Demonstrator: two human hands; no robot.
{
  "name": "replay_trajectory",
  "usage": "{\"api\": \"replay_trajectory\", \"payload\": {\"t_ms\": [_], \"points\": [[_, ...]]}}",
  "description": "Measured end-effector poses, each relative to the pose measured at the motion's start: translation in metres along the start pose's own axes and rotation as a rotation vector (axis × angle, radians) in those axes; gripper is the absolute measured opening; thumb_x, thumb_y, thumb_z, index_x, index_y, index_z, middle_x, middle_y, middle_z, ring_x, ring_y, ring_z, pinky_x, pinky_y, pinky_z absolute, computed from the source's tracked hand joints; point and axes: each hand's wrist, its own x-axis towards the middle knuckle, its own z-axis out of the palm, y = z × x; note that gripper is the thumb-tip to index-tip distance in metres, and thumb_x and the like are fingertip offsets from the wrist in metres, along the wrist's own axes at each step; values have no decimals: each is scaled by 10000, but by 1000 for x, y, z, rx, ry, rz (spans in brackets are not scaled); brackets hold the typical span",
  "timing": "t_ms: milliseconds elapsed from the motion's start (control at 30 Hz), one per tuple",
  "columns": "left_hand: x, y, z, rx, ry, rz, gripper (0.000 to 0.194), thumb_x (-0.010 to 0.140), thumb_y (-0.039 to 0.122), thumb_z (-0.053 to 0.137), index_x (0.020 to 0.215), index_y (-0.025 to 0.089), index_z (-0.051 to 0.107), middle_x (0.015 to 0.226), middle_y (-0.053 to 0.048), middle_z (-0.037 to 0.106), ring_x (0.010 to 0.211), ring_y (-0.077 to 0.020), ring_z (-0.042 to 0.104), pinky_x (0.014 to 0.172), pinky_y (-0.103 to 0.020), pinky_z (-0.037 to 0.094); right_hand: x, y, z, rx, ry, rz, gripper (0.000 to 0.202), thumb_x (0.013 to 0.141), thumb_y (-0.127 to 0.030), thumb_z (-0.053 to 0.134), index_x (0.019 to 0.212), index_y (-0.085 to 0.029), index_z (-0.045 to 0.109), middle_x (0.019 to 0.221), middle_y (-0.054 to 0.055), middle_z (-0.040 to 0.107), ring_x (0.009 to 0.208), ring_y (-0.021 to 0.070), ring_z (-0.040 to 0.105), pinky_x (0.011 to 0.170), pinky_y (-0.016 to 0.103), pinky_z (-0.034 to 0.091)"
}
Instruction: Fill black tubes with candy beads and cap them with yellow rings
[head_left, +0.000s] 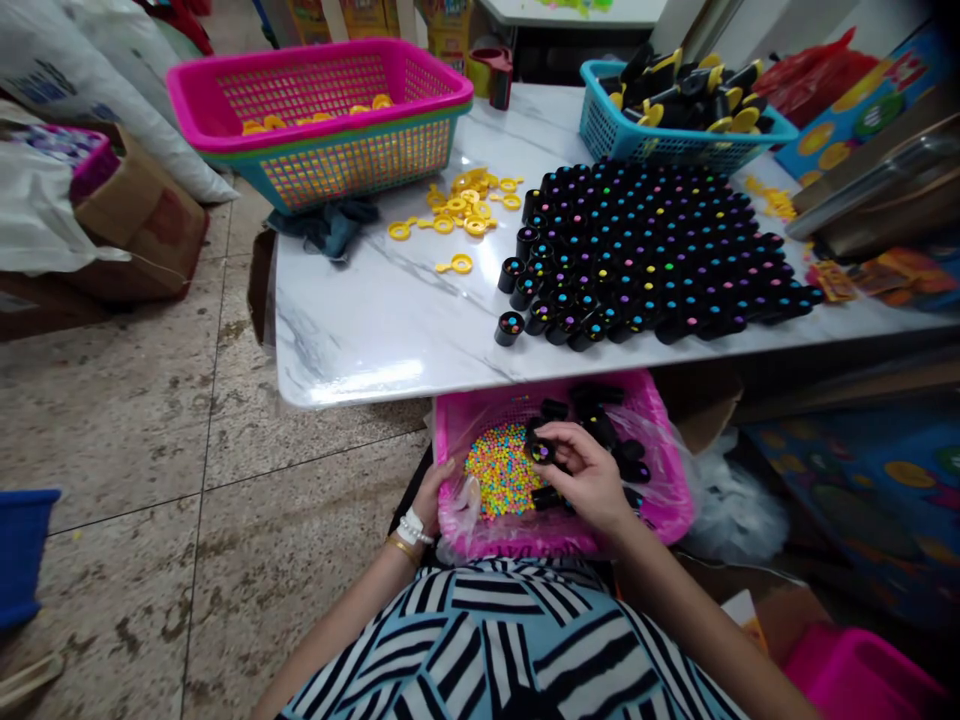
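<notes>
A pink basket (679,480) lined with clear plastic rests at my lap, below the table edge. Small multicoloured beads (499,470) fill its left part, and loose black cups (631,460) lie at its right. Over the beads, my right hand (589,470) pinches a black cup (541,451) that has beads in it. My left hand (435,495) grips the basket's left rim, its fingers partly hidden. On the white table (360,330) stand many upright black cups (637,260) in close rows, coloured beads showing in their tops. Yellow ring pieces (469,205) lie left of them.
Stacked pink and green baskets (322,130) with yellow pieces stand at the table's back left. A blue basket (675,145) of black and yellow parts is at the back right. A dark cloth (326,228) lies by the left edge.
</notes>
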Motion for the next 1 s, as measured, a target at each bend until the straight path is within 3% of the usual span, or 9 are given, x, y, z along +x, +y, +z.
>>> {"api": "replay_trajectory", "payload": {"t_ms": [167,267,367,500,633,733,833,900,1000], "points": [[1,1,-4,47,54,18,425,621,411,798,946,139,766,1097,-116,755,1112,-309,656,1009,-368,470,22,-34,5,-175,127,-162,268,791,-263,723,1048,-233,653,997,68,659,769,158,654,661,275,571],[2,2,-7,69,58,28,422,640,420,791,952,137,765,1111,-127,748,1141,-314,641,1019,-377,466,45,-46,11,-358,316,-196,311,800,-330,723,1079,-226,635,761,8,661,531,120,565,515,257,512],[4,3,-9,88,60,31,415,644,424,791,945,139,768,1077,-133,756,1137,-321,643,1015,-381,470,74,-47,19,-517,443,-222,311,800,-386,719,1028,-207,607,578,-48,583,469,123,546,517,261,494],[4,4,-8,94,65,45,395,658,424,777,933,140,768,1081,-132,755,1098,-314,661,1004,-385,475,101,-44,23,-636,473,-272,316,820,-431,694,1016,-209,582,721,1,664,553,141,614,565,273,498],[5,1,-8,67,39,25,444,658,414,768,990,120,752,1048,-130,761,1067,-307,671,970,-389,490,89,-37,14,-574,423,-270,485,859,-426,659,1258,-218,479,860,13,696,523,114,587,533,259,489],[6,-2,-9,16,47,-4,497,630,404,783,1026,105,740,1050,-134,759,1106,-306,652,979,-370,481,55,-28,-4,-615,134,-347,357,910,-349,597,1238,-233,516,950,25,708,613,118,614,629,263,519],[2,-2,-4,-10,45,-9,478,618,400,790,1002,119,746,1048,-116,760,1105,-300,649,983,-357,475,18,-14,-18,-811,-463,-353,211,911,-245,567,1111,-214,623,1013,57,713,880,189,642,796,311,516],[-2,0,3,-17,31,9,446,616,399,785,976,137,748,1011,-96,767,1069,-299,661,963,-362,483,-2,-4,-20,-971,-769,-257,172,891,-180,561,1027,-177,666,989,91,712,937,230,618,804,334,505],[-9,5,15,-9,33,46,408,596,373,794,938,156,747,912,-71,771,1015,-295,674,930,-358,494,-16,9,-8,-1100,-900,-143,177,899,-127,512,966,-138,675,958,127,696,924,245,604,785,335,497]]}}
